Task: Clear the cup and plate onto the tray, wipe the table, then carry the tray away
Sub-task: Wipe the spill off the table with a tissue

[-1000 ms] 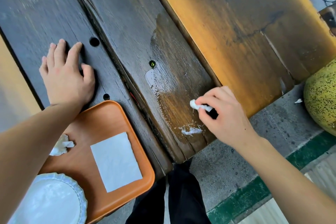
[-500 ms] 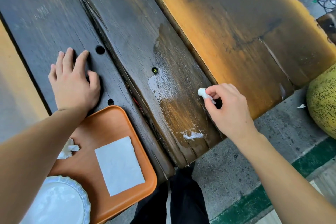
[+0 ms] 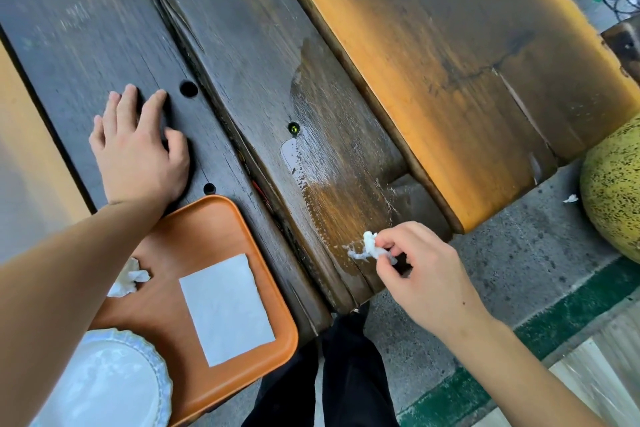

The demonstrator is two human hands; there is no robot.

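My right hand [image 3: 420,274] pinches a small wet wad of white tissue [image 3: 371,247] against the near edge of the dark wooden table [image 3: 242,45], on shreds of tissue stuck there. A wet streak [image 3: 313,163] runs up the plank from that spot. My left hand [image 3: 138,149] lies flat, fingers spread, on the table just beyond the orange tray [image 3: 194,239]. The tray holds a white scalloped plate [image 3: 104,381] at its near left, a flat white napkin [image 3: 227,308] and a crumpled tissue [image 3: 130,279]. No cup is in view.
A lighter orange-brown plank [image 3: 450,62] lies to the right of the dark planks. A speckled yellow-green round object [image 3: 616,187] stands on the concrete floor at the right. My dark trousers [image 3: 346,374] show below the table edge. Cables lie at the top right.
My right hand has moved the tissue wad from the middle of the wet patch down to the shreds at the near edge. The left hand stays flat on the table.
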